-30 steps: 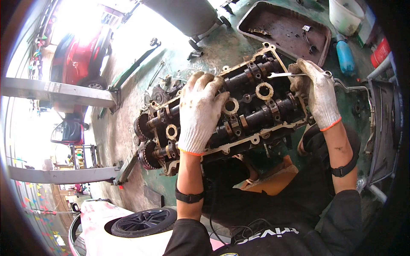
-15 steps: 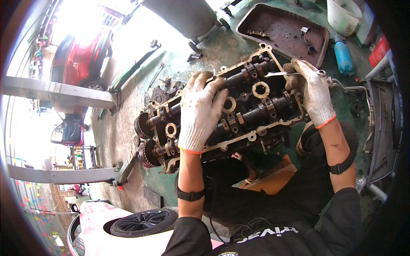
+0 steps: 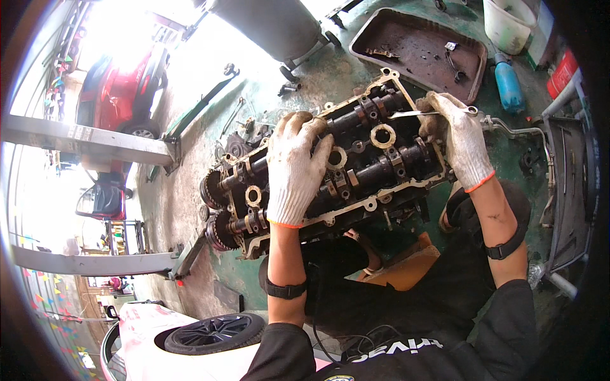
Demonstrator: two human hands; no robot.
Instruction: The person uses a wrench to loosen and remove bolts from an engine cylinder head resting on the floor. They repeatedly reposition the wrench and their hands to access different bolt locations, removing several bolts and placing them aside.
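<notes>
An engine cylinder head (image 3: 370, 204) with two dark camshafts (image 3: 375, 173) lies tilted in front of me, its gears at the left end. My left hand (image 3: 295, 168), in a white knit glove, grips its far side, fingers curled over the edge; the fingertips are partly hidden. At the right end, my gloved right hand (image 3: 459, 136) is closed around a combination wrench (image 3: 410, 114). The wrench's open end points left beside the far camshaft, and its ring end sticks out right of the hand.
A brown tray (image 3: 419, 81) with small parts stands beyond the engine, near a blue bottle (image 3: 509, 86) and a white bucket (image 3: 510, 28). Loose parts (image 3: 238, 143) lie on the floor at far left. A metal frame (image 3: 565, 190) stands at right; a car wheel (image 3: 213, 333) is at lower left.
My right hand and the wrench have shifted slightly left, and the wrench's free end sits a little lower. My left hand keeps nearly the same place.
</notes>
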